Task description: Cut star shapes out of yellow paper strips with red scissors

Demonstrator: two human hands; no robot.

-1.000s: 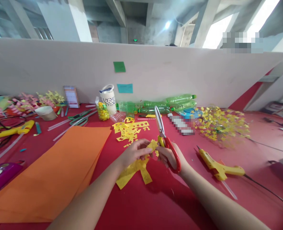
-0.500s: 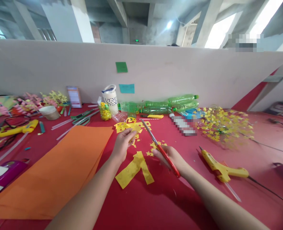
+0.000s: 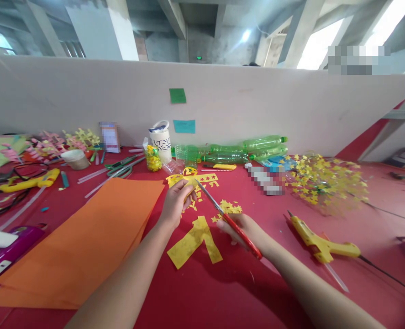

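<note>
Pinched between the fingers of my left hand (image 3: pixel 175 203) is a small piece of yellow paper (image 3: pixel 192 181). My right hand (image 3: pixel 245 230) holds red-handled scissors (image 3: pixel 234 224), whose tips are at the paper's right edge. Whether the blades are parted is too small to tell. Below the hands, yellow paper strips (image 3: pixel 185 246) lie on the red table (image 3: pixel 202 297). Small cut yellow stars (image 3: pixel 230 208) are heaped beside my right hand. Behind my left hand are yellow sheets with star-shaped holes (image 3: pixel 209 179).
Orange sheets (image 3: pixel 86 237) cover the left side. A yellow glue gun (image 3: pixel 320 242) with a cord lies right, before a bunch of yellow stars (image 3: pixel 318 180). Green bottles (image 3: pixel 228 153), a white cup (image 3: pixel 160 140) and a yellow cutter (image 3: pixel 224 167) stand or lie at the back.
The scissors' tips have come closer to the yellow paper, now meeting its edge. My left hand still pinches the paper. The whole view has shifted slightly.
</note>
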